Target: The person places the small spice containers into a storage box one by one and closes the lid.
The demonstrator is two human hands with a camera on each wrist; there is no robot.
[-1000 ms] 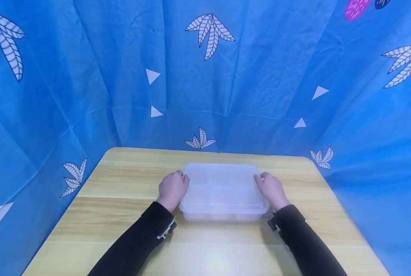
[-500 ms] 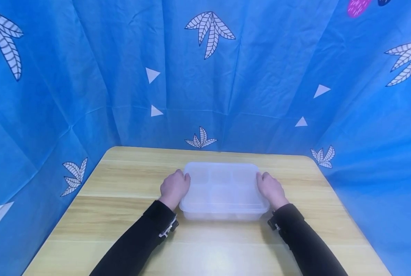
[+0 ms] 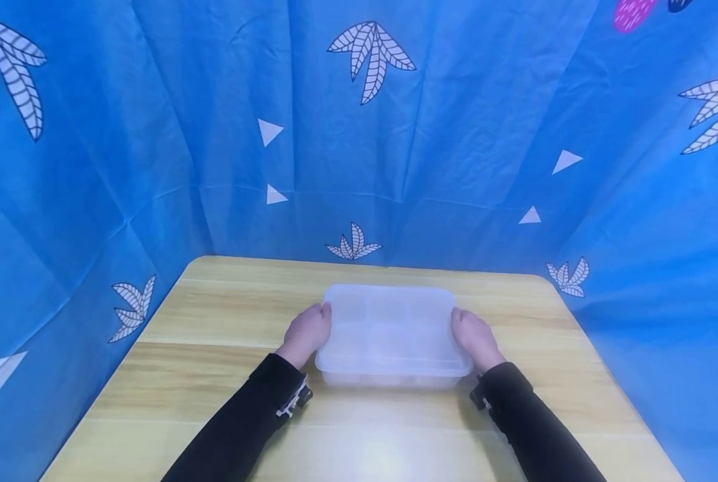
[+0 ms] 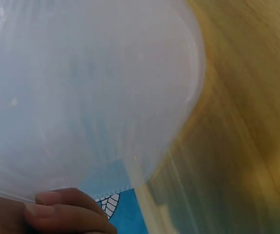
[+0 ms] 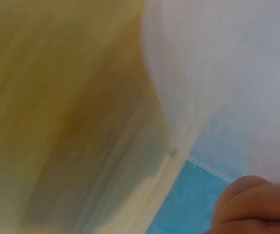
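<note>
A translucent white plastic storage box (image 3: 392,335) with a lid is at the middle of the table in the head view. Faint compartment dividers show through its lid. My left hand (image 3: 308,333) grips the box's left side, thumb up at the lid's rim. On the opposite side my right hand (image 3: 475,337) holds the right edge the same way. In the left wrist view, curled fingers (image 4: 69,212) press at the rim of the pale box wall (image 4: 96,97). The right wrist view has bent fingers (image 5: 257,204) against the box's cloudy side (image 5: 228,63).
The light wood-grain table (image 3: 214,402) has rounded far corners. Blue curtains (image 3: 347,154) with white leaf and triangle prints hang behind it and along both sides. Dark sleeves (image 3: 232,428) with small wrist-worn devices (image 3: 294,400) cover the forearms.
The right thumb has drawn back slightly toward the lid's right edge. The box stays in about the same place between both hands, and the head view has shifted a little.
</note>
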